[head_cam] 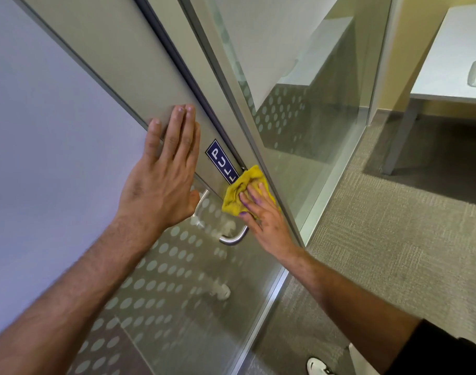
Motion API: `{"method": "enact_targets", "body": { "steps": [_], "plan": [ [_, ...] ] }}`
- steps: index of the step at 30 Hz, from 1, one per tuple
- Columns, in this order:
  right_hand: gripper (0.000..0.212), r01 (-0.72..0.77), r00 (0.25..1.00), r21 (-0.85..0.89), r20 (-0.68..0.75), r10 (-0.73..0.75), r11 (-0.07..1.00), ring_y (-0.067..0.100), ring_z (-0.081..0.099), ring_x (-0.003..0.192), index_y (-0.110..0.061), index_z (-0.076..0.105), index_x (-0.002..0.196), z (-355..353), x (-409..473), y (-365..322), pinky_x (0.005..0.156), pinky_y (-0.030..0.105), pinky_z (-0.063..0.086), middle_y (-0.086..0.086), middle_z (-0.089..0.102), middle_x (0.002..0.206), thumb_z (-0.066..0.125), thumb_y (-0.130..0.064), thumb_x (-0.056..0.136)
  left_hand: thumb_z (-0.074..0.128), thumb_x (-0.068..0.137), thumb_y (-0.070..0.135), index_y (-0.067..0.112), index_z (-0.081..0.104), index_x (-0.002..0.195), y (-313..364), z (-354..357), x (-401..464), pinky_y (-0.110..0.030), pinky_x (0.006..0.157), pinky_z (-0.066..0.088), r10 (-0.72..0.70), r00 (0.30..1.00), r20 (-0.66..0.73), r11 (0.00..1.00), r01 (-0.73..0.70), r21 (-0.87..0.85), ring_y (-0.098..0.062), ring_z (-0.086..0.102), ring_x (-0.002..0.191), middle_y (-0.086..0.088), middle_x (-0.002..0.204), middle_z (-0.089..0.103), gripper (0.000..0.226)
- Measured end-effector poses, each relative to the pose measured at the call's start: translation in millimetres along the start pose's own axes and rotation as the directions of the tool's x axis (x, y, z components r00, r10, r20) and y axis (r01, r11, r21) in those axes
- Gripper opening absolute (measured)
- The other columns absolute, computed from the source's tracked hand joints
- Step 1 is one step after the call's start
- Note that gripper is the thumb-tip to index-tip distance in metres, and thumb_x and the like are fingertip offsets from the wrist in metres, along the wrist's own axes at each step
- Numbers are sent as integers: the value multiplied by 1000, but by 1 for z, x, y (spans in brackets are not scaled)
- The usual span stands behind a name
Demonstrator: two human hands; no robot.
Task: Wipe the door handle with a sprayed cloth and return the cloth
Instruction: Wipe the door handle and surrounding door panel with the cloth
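A crumpled yellow cloth (241, 189) lies pressed against the glass door over the upper end of a curved metal door handle (232, 239). My right hand (263, 220) lies flat on the cloth, fingers spread, holding it to the door. The handle's lower bend shows below the cloth; its upper part is hidden by cloth and hand. My left hand (166, 169) rests flat and open on the grey door frame (123, 55), left of a blue PULL sign (222, 161).
The glass door (177, 280) carries a frosted dot pattern. Right of it a glass partition (326, 117) shows a room with a white table (453, 63) and grey carpet (393, 253). A white shoe (319, 366) shows at the bottom edge.
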State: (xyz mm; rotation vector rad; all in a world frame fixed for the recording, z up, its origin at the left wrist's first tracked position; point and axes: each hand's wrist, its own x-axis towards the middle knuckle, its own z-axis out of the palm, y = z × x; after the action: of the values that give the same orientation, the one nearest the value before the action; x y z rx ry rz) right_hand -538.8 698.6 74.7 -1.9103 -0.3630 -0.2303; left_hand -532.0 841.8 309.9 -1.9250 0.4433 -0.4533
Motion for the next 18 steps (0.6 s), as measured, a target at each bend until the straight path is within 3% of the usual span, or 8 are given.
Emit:
{"method": "enact_targets", "body": {
  "steps": [3,5,9,11,15,18],
  "plan": [
    [42,279,959,-164,-5,-283,946,31,43,141,-10,71,122,-4,-3,11,114,56,34,7,62,138,74,-31,85,27,85,70,-10,7,163,0,0,0,-60,128,3,0,1000,5,1000,0,-1,-45,6,161,-35,171,-4,113],
    [44,337,937,-234,-9,-348,912,30,52,134,-11,73,119,-2,-5,12,110,55,40,8,66,133,78,-32,81,28,86,70,-10,6,163,0,1,0,-61,128,1,2,1000,7,1000,-2,-14,-46,4,161,-35,170,-5,113],
    [46,42,992,-148,-114,-60,988,26,42,142,-11,68,126,6,-11,-3,113,47,38,6,63,137,73,-34,87,30,86,69,-9,8,163,-1,2,0,-60,128,2,5,1000,3,1000,-5,-15,-46,6,161,-35,171,-3,112],
    [43,-47,991,-118,-133,31,992,28,38,143,-9,64,131,11,-9,-19,115,49,34,5,61,140,67,-29,92,33,85,68,-9,8,163,0,3,0,-60,128,2,4,1000,2,1000,-4,-12,-45,6,161,-34,171,-4,113],
    [45,-8,996,-18,-88,6,1000,25,50,133,-7,57,137,28,-2,-57,113,43,41,8,56,143,64,-17,93,30,87,66,-9,6,163,0,3,0,-61,127,-3,1,1000,1,999,-1,-32,-45,4,161,-35,170,-7,110],
    [61,8,999,-67,40,-5,998,23,40,140,-6,47,145,33,-9,-61,119,33,30,7,44,152,68,-26,91,33,86,66,-9,7,163,0,2,0,-60,127,-1,-2,1000,-3,1000,2,-26,-45,5,161,-34,170,-5,111]
  ]
}}
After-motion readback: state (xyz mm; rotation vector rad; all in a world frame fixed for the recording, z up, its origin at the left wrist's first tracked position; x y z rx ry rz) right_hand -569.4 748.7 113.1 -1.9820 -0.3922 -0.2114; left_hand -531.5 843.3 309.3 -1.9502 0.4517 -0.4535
